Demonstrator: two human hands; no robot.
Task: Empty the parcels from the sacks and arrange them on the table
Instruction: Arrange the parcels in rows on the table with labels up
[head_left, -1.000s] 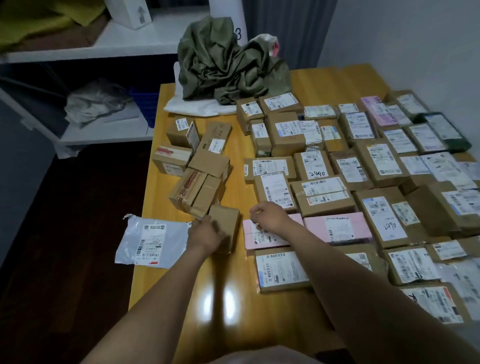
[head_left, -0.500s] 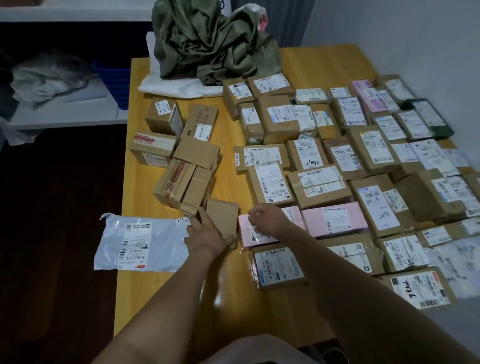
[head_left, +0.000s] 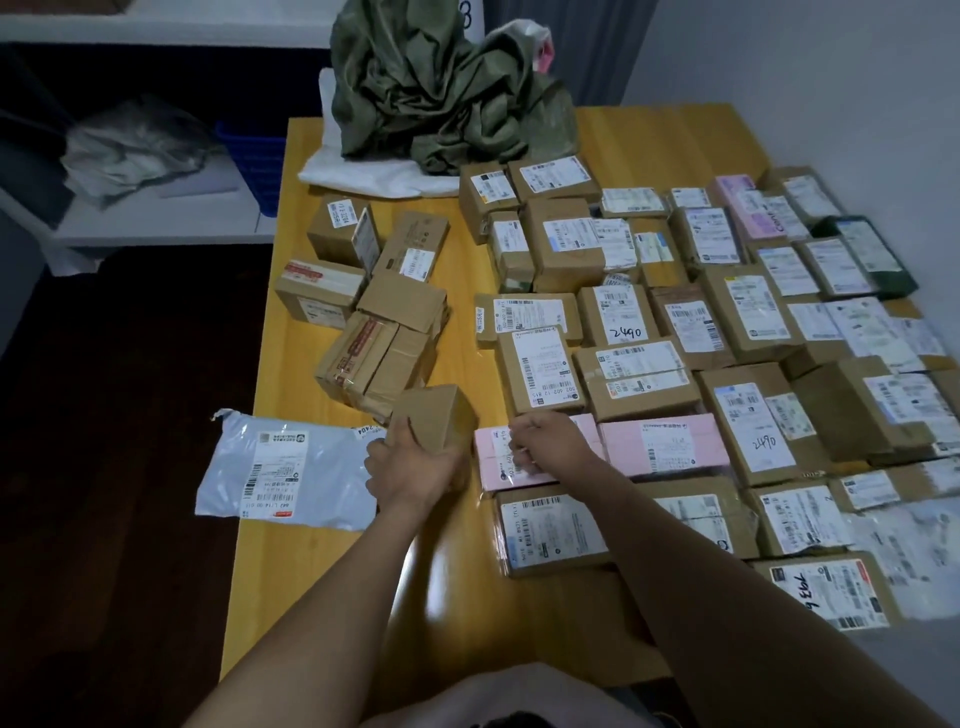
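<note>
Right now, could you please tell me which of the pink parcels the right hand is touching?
The left-hand pink box in the near row: the right hand rests on it. Its pink neighbour lies untouched to the right.

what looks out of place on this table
The brown boxes at the left lie jumbled, several tilted and leaning on one another, unlike the flat rows at the right. The white mailer overhangs the table's left edge.
</note>
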